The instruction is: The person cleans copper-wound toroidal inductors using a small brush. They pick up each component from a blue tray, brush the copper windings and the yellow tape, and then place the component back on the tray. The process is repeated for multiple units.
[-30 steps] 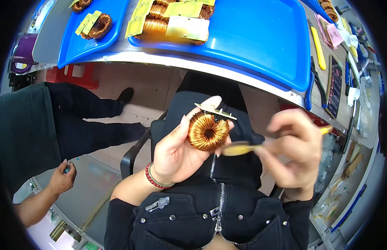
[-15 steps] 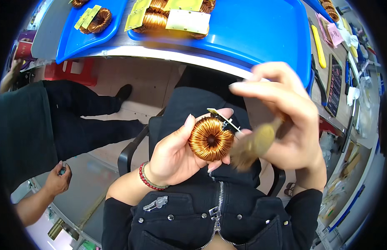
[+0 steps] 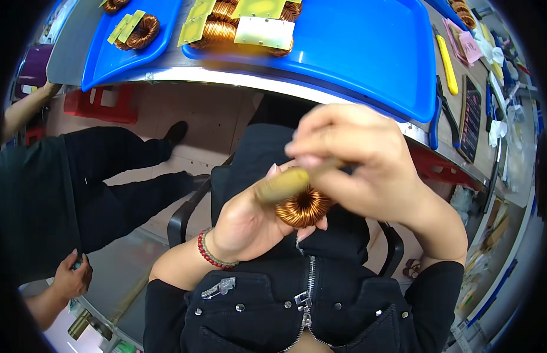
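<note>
I have the coil (image 3: pixel 304 207) cupped in my left hand (image 3: pixel 250 220), held over my lap below the near edge of the worktop (image 3: pixel 238 79) and not resting on anything. My left fingers are curled under and around it, with the thumb side hidden behind the stick. My right hand (image 3: pixel 367 162) sits above and just right of the coil, its fingers pinched together on a tan stick (image 3: pixel 288 183) that lies across the top of the ring.

The stick is blurred, so I cannot tell exactly where its tip meets the winding. My worry is that it slides off the rounded copper and jabs my left palm, or scrapes the wire coating if I press hard. The coil has no support but my hand, so a loosened grip would likely let it roll off into my lap or onto the floor (image 3: pixel 197 129).

The coil is a ring, and its hole faces roughly up and toward me, a little tilted to the right. It has no real long axis, being round. The stick's long axis runs from lower left to upper right, under my right fingers.

More coils (image 3: pixel 220 26) lie in the blue trays (image 3: pixel 356 53) at the far side.
</note>
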Tool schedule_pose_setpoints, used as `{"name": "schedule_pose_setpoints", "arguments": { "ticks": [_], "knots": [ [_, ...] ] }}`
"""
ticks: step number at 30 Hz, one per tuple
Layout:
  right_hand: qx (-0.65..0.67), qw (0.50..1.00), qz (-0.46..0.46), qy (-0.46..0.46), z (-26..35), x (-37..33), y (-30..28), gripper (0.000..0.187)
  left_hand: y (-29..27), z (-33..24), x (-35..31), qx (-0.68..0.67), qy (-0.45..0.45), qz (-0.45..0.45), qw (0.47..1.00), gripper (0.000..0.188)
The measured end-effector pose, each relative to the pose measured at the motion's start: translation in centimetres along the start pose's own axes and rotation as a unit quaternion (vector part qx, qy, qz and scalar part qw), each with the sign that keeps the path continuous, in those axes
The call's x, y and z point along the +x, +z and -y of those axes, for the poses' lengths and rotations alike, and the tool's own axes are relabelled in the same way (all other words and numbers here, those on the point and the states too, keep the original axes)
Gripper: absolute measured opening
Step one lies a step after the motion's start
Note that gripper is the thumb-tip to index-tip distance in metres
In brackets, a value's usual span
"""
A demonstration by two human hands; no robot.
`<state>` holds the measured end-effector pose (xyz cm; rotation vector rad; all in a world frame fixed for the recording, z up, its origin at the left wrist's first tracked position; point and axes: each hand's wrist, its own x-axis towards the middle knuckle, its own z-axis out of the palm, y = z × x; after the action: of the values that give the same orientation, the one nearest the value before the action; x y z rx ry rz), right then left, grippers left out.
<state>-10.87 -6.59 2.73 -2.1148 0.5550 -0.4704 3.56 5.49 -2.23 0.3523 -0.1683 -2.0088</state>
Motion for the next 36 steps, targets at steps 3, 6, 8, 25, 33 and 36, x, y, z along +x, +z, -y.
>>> {"name": "schedule_pose_setpoints", "arguments": {
  "ticks": [3,6,8,25,33,36],
  "knots": [
    [0.036,0.993,-0.111,0.027,0.9,0.3,-0.4,0.035,0.4,-0.8,0.0,0.011,-0.003,-0.004,1.000,0.057],
    [-0.017,0.976,-0.210,-0.049,0.6,-1.4,-2.0,0.027,0.9,-1.3,-0.1,0.013,0.044,-0.002,0.999,0.063],
    [-0.130,0.961,-0.206,-0.130,1.3,-3.3,-1.6,0.019,2.8,-1.1,0.1,0.024,0.054,-0.106,0.993,0.066],
    [-0.071,0.963,-0.251,0.066,1.5,-7.2,-2.6,0.014,2.2,-1.7,1.2,0.265,0.175,-0.072,0.946,0.077],
    [-0.144,0.940,-0.305,-0.045,3.4,-6.8,-0.7,0.018,2.8,-1.5,0.6,0.726,0.399,-0.137,0.543,0.113],
    [-0.216,0.932,-0.214,-0.196,2.6,-6.1,0.3,0.022,2.9,-1.7,0.4,0.781,0.406,-0.133,0.456,0.114]
  ]
}}
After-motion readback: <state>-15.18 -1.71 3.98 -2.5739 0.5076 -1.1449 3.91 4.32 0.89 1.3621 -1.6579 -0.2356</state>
